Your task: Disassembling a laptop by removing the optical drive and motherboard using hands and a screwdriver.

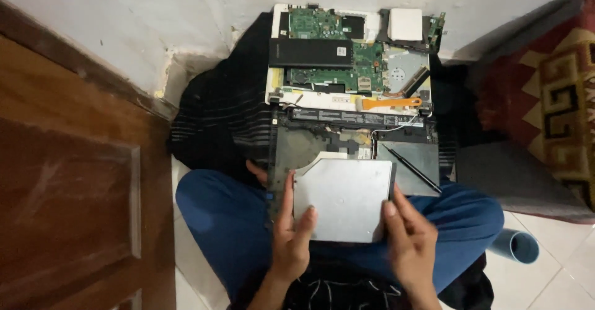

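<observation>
The laptop is lying in two parts on a black cloth [214,115] spread over the floor, so the disassembly is judged to be well advanced. The white half [276,87], at the far edge of the cloth against the wall, is showing its green circuit board [362,62], a black battery [310,53] and a white block [406,23] at its far right corner. The dark base [291,142] is resting nearer, partly on the person's lap. The left hand [290,235] and the right hand [409,239] are gripping a flat grey drive [344,198] by its left and right edges, fingers [305,223] curled onto its top face, above the near edge of the base. Whether the drive is seated in the base or lifted free cannot be told. An orange pry tool [390,103] is lying across the seam between the halves, and a black stylus-like tool [414,170] is lying on the right of the base, just beside the drive. A wooden door [68,173], a patterned rug [551,99] and a blue tube [517,246] are bordering the floor space.
</observation>
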